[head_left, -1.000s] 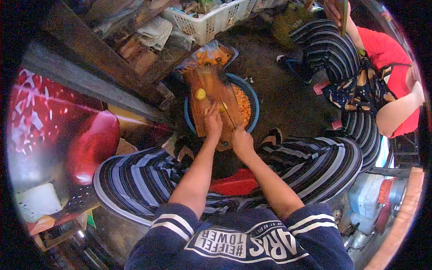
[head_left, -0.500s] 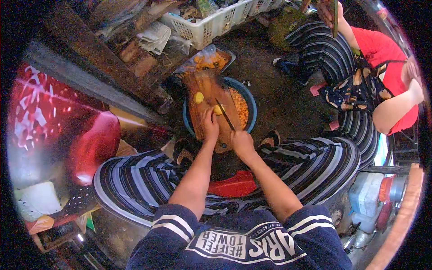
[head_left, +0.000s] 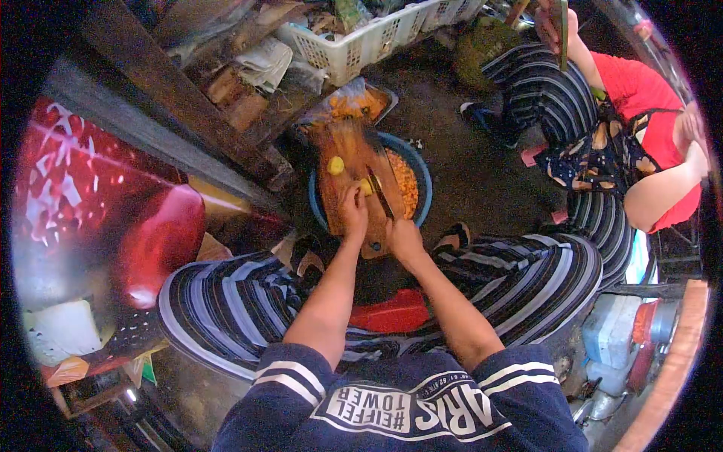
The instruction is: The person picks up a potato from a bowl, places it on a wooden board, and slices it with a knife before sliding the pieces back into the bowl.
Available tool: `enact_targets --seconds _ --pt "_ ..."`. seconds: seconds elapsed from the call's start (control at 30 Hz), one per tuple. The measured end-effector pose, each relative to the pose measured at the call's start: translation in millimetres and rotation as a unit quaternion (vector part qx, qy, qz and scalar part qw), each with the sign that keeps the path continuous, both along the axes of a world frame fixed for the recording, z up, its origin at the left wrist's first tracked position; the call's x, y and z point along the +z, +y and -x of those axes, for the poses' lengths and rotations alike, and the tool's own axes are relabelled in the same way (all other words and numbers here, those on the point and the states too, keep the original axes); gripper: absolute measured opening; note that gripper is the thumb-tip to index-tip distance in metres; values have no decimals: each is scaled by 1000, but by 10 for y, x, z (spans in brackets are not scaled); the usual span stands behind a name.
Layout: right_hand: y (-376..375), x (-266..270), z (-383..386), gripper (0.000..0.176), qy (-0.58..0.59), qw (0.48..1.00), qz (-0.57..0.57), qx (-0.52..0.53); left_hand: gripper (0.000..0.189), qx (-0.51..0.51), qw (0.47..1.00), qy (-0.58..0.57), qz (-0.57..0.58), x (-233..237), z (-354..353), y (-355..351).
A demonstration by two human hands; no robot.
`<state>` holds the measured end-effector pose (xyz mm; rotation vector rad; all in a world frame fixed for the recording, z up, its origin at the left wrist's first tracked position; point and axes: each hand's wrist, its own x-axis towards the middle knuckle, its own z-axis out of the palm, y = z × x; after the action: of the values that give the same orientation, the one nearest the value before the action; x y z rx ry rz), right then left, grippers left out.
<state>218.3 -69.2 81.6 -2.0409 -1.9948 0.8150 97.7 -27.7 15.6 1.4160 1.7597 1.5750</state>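
A wooden cutting board (head_left: pixel 348 162) lies across a blue basin (head_left: pixel 428 188) that holds small diced orange pieces (head_left: pixel 404 177). My left hand (head_left: pixel 353 214) presses its bent fingers against a yellow vegetable piece (head_left: pixel 367 187), possibly peeled potato, on the board. Closed round the handle of a long dark-bladed knife (head_left: pixel 381 197), my right hand (head_left: pixel 404 238) keeps the blade just right of that piece. Another yellow chunk (head_left: pixel 336 165) rests farther up the board, apart from both hands.
Beyond the board is a tray of orange pieces (head_left: pixel 354 104) partly under clear plastic. A white crate (head_left: pixel 361 49) stands at the back. To the right sits another person in a red top (head_left: pixel 640 90). Wooden beams (head_left: pixel 173 105) run along the left.
The view has shifted slightly. The knife blade has turned a little more upright beside the yellow piece; both hands stay in nearly the same place on the board.
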Motion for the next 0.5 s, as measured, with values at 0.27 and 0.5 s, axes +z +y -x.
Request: enact_targets --seconds 0.27,0.5 --pt "-121 74 49 29 -9 1000 -11 9 22 7 998 -67 16 106 -34 -69" --pt "-101 -82 117 29 -42 995 -11 94 17 4 1000 5 1 -39 14 4"
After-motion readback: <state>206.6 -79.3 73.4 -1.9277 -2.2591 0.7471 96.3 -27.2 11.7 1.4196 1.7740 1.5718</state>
